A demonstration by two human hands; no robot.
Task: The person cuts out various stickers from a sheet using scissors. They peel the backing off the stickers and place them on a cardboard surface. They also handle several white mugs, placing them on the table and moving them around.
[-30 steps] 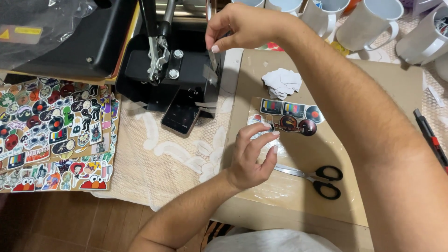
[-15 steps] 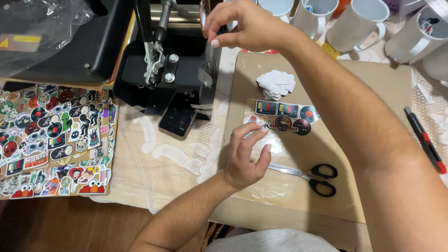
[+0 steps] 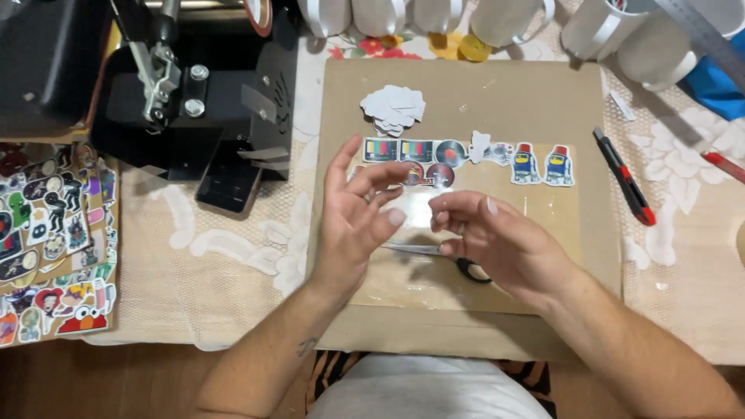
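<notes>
Both hands hover over the middle of a brown board (image 3: 481, 101) with fingers spread and loose. The left hand (image 3: 358, 209) grips nothing that can be made out, though its fingertips sit close against a clear, glossy sheet (image 3: 434, 213) that is hard to separate from the glare. The right hand (image 3: 497, 240) is likewise open, its grip empty, fingers bent toward the left hand, the two nearly touching. Under the right palm lie scissors (image 3: 458, 260), blades pointing left, handy on the board.

Just beyond the fingers runs a row of cut-out stickers (image 3: 473, 159): striped rectangles, dark discs, two small red-and-blue figures at the right end, laid flat side by side. Farther off sits a heap of white backing scraps (image 3: 392, 109), kept apart from the row. A red-and-black utility knife (image 3: 625, 178) rests right of the board. At far left stands a black press machine (image 3: 202, 101); near left, a sheet crowded with colourful stickers (image 3: 46, 240). White mugs (image 3: 512, 19) line the far edge of the surface.
</notes>
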